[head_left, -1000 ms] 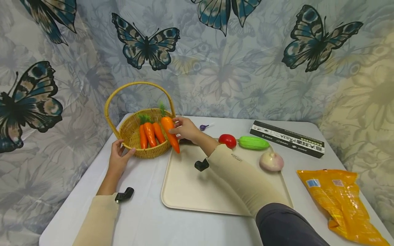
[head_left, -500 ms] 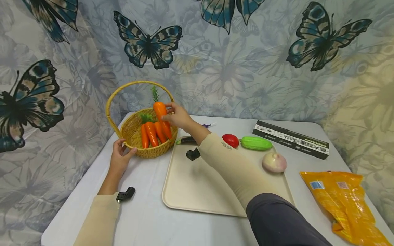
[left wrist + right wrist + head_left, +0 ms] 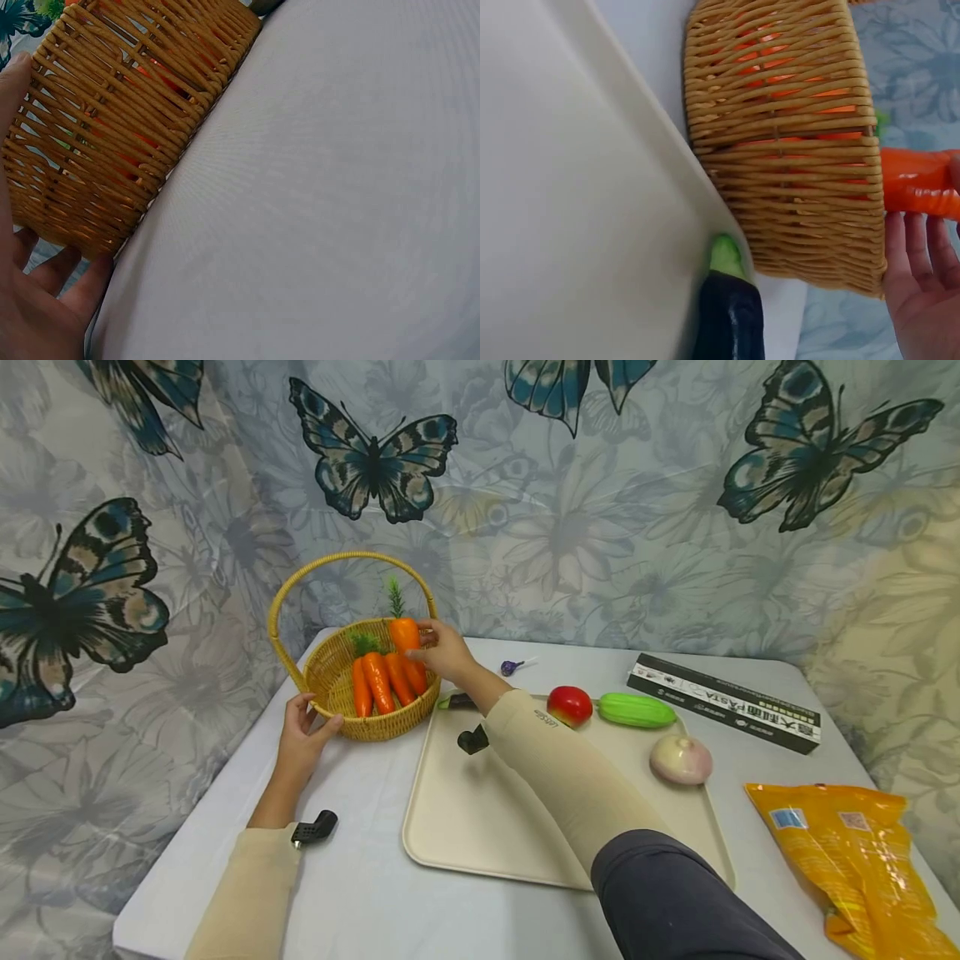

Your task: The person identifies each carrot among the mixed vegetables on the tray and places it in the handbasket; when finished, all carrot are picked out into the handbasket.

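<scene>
A yellow wicker basket [image 3: 375, 727] with a tall hoop handle stands at the back left, several orange carrots [image 3: 380, 681] leaning inside it. My left hand [image 3: 298, 742] holds the basket at its near left side, fingers and thumb spread around the weave [image 3: 112, 127]. At the basket's right rim, my right hand [image 3: 450, 654] grips another carrot [image 3: 405, 633] near its thick, leafy end. That carrot points down into the basket, its lower part among the others. In the right wrist view its orange top [image 3: 919, 180] sticks out above the rim beside my fingers.
Right of the basket lies a beige tray [image 3: 480, 818] with an eggplant [image 3: 731, 319], a tomato [image 3: 569, 706], a green cucumber-like vegetable [image 3: 636, 710] and an onion [image 3: 681, 759]. Beyond are a small purple item [image 3: 512, 667], a black pasta box [image 3: 723, 702] and an orange bag [image 3: 847, 860].
My right hand has brought the carrot from outside the basket's right rim up, over and down into it. The left hand has stayed at the basket. The head view has shifted slightly.
</scene>
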`<state>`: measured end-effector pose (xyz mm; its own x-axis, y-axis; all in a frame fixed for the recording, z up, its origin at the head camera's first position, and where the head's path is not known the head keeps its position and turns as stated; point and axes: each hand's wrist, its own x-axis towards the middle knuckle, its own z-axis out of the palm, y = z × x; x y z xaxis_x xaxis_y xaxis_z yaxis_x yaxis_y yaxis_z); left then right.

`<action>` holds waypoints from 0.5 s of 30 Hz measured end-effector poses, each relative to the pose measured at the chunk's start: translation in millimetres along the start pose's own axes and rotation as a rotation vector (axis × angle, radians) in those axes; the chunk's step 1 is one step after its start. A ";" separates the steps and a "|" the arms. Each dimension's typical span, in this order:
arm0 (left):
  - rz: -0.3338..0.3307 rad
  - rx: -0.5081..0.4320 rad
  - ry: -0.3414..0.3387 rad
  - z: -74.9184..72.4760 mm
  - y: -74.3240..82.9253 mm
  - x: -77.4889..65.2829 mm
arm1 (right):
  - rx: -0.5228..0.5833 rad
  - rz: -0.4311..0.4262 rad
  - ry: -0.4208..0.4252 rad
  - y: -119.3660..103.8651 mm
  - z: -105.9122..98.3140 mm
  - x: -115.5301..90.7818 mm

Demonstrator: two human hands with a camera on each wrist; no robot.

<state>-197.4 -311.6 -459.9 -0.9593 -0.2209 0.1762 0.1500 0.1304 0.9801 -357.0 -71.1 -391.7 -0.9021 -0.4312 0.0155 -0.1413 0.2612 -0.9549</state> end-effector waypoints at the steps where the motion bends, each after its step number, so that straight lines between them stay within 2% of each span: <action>1: 0.003 -0.001 0.001 -0.2 -0.6 0.8 | -0.019 -0.004 0.004 0.5 0.0 0.6; 10: 0.008 -0.008 -0.005 1.2 2.3 0.3 | -0.275 0.009 0.029 2.3 1.8 4.5; 15: 0.009 -0.003 -0.006 1.1 3.4 -1.0 | -0.341 -0.006 0.033 4.7 3.7 4.6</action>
<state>-196.1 -309.8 -456.8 -0.9593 -0.2141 0.1841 0.1591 0.1289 0.9788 -360.3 -75.0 -397.2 -0.9129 -0.4066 0.0363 -0.2701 0.5350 -0.8005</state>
